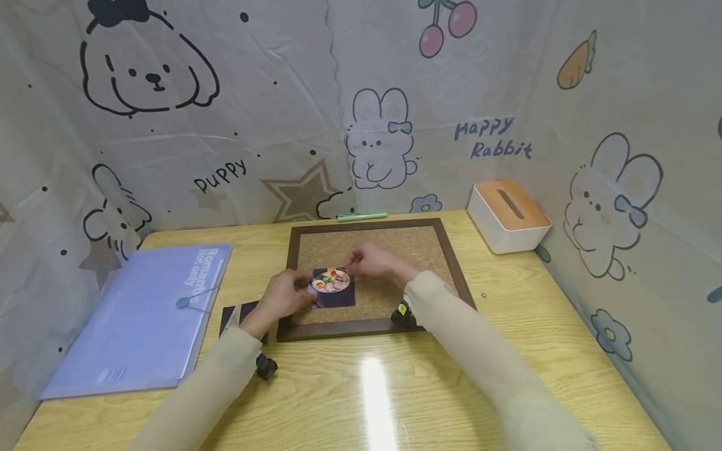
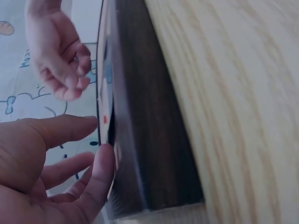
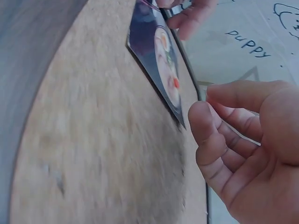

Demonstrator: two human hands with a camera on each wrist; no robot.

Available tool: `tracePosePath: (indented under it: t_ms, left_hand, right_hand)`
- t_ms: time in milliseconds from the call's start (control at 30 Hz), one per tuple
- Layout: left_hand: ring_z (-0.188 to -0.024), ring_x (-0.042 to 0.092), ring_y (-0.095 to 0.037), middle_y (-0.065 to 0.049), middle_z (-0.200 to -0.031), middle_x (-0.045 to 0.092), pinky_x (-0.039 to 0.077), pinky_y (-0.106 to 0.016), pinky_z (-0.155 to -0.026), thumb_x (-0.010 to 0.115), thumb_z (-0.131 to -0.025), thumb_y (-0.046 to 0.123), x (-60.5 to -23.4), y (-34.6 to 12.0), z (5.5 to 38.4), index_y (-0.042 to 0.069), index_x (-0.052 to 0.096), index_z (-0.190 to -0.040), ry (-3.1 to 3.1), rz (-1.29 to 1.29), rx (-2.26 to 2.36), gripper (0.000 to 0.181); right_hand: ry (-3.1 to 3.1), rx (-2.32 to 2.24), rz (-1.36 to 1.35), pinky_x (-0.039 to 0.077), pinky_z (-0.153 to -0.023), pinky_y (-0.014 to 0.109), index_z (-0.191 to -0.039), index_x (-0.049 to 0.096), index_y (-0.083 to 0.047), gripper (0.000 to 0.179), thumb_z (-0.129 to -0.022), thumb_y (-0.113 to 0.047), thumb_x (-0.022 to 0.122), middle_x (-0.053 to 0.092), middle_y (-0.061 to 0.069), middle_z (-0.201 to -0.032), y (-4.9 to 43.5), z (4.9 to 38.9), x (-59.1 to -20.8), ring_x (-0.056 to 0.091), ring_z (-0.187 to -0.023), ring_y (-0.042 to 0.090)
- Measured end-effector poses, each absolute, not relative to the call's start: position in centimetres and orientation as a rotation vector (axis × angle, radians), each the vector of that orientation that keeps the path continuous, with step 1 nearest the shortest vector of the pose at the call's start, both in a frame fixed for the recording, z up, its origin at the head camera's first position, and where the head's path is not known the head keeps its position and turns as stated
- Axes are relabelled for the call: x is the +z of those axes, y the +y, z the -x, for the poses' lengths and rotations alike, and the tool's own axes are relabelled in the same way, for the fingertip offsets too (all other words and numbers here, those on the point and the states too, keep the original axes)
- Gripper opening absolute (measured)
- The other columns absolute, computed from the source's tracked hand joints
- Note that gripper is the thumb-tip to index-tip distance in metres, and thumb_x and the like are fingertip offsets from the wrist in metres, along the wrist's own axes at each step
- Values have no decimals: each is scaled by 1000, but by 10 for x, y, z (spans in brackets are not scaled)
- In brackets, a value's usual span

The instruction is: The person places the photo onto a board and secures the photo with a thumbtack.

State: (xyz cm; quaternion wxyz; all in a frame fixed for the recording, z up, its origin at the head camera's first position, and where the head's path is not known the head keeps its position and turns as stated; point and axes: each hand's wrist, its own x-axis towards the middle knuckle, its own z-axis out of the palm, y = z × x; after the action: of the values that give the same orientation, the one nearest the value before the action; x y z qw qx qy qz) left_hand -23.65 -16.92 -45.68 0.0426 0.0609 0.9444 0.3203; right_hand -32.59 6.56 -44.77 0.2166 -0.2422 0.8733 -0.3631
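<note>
A photo card showing a bowl of ramen lies over the left part of a framed cork board. My left hand holds the card at its left edge, with thumb and forefinger curled there. The right hand hovers by the card's upper right corner. In the right wrist view, its thumb and forefinger stand close together beside the card, touching neither card nor board, and I see nothing between them. From the left wrist view, the card shows almost edge-on above the dark frame.
Another dark card lies partly under the left wrist. A purple document folder occupies the table's left side. Behind the board lies a green pen. A white tissue box with a wood-coloured lid stands at the back right. Printed cloth walls surround the table.
</note>
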Motion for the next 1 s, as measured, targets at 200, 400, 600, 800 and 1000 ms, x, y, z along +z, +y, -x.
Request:
tracePosePath:
  t_ms: [200,400,600,800,1000]
  left_hand:
    - [-95,66,-24,-19,-116,67,53,-27,-67,72,-90,14,-454,-179,234,2,63,-132,2834,-175,1136,45]
    - [-105,68,-29,-17,-124,66,57,-30,-72,69,-93,18,-446,-188,229,8,61,-135,2792,-146,1220,44]
    - [-112,66,-33,-18,-130,62,58,-36,-79,66,-97,20,-441,-201,222,11,59,-139,2754,-146,1306,44]
    - [-116,64,-35,-17,-135,61,58,-42,-86,66,-97,26,-437,-214,213,10,58,-140,2767,-78,1339,46]
    - [-120,61,-35,-17,-138,59,55,-47,-93,64,-99,28,-432,-229,203,11,56,-142,2796,-5,1332,47]
  right_hand:
    - [2431,-1022,660,55,-74,28,-110,70,-5,17,-95,-8,62,70,7,-103,87,320,-437,68,-87,20]
    - [2492,-993,678,54,-75,29,-111,70,-8,17,-97,-17,65,69,5,-103,107,315,-430,64,-89,18]
    - [2523,-1013,675,53,-72,28,-107,70,-12,14,-96,-19,66,68,3,-102,124,308,-426,62,-90,17]
    - [2513,-1060,685,55,-71,28,-109,70,-7,18,-96,-19,66,69,5,-105,136,304,-423,62,-90,18]
    - [2534,-1038,655,55,-74,29,-110,71,-10,19,-96,-21,66,70,4,-106,149,302,-422,64,-90,17]
